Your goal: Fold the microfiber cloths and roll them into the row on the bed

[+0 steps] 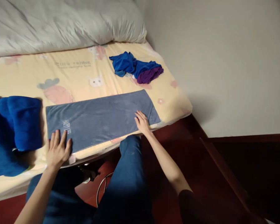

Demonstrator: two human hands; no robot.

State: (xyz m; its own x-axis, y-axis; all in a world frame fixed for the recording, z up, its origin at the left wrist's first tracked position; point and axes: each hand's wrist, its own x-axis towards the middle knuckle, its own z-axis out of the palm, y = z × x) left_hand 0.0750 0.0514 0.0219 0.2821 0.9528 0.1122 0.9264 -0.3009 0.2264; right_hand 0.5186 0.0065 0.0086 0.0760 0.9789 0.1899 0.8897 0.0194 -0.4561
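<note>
A grey-blue towel (102,116) lies flat as a long strip near the front edge of the bed, with white lettering at its left end. My left hand (57,149) rests on its lower left corner, fingers spread. Near the right end, my right hand (142,122) lies on the towel with its fingers stretched out. A diagonal crease or fold shows at the towel's right corner. Neither hand grips anything.
Bright blue folded towels (21,124) lie left of my left hand. A crumpled blue and purple cloth pile (135,67) is farther back on the yellow printed bed sheet (79,81). Behind is a grey quilt (67,23); a wall (224,62) stands at right.
</note>
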